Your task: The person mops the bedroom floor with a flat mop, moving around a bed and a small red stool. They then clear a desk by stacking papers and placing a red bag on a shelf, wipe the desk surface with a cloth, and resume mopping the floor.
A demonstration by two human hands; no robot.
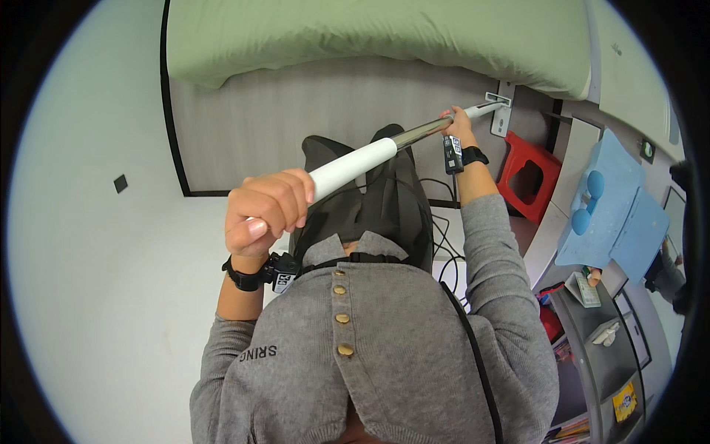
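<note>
My left hand (269,208) wraps around the end of the white handle grip (355,166) of a flat mop. Farther along, my right hand (459,123) holds the lower part of its shiny metal pole (421,133). The pole slants away to the upper right. At its far end is the narrow white mop head (501,121), by the lower edge of a green bedspread (377,33). Part of the mop head seems to be hidden under the cloth. Both wrists carry strapped black devices.
A red plastic stool (530,177) stands close to the mop head. Behind it at right is a light-blue child's desk (602,205). A grey shelf unit (596,333) holds books and small items. Black cables (444,238) hang beside my legs. Grey wood-look flooring (249,122) has a black border.
</note>
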